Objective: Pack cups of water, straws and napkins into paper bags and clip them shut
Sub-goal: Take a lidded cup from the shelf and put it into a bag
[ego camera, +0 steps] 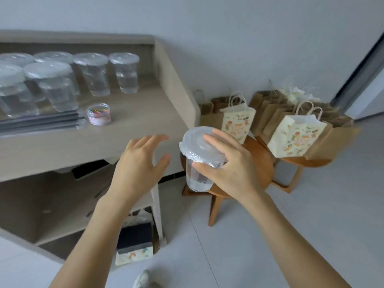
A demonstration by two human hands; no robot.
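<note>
At centre frame a lidded cup is gripped by the right hand; the left hand is held open, empty; six cups remain unpacked upper left; bags wait at right, clipping judged undone.

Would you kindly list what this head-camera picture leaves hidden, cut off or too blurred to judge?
Head view: printed bag, its contents hidden by its own walls.
Head view: small tub, blurred; its coloured contents cannot be identified.
Head view: leftmost cup, cut off by the left edge.
Head view: held cup, its lid and rim partly covered by the right hand.
</note>
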